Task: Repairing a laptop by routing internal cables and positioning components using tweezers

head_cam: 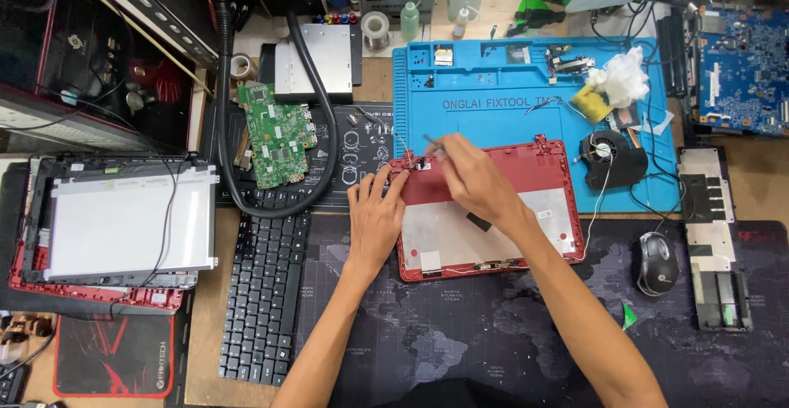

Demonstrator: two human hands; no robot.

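There is only one view, from a camera on the person's head. It looks almost straight down on the table (pixel 246 326), from about arm's length. The red laptop lid (pixel 493 211) lies near the middle of the picture, and both forearms enter from the bottom edge below it.

lid shell (pixel 526 170): red laptop cover, inner face up, silvery lining, lying flat under both hands
tweezers (pixel 434 142): thin metal tool, tilted, pinched in right hand's fingertips, tip over the shell's upper-left corner beside left fingertips

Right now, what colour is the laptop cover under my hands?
Red laptop cover, silvery inside; head view.
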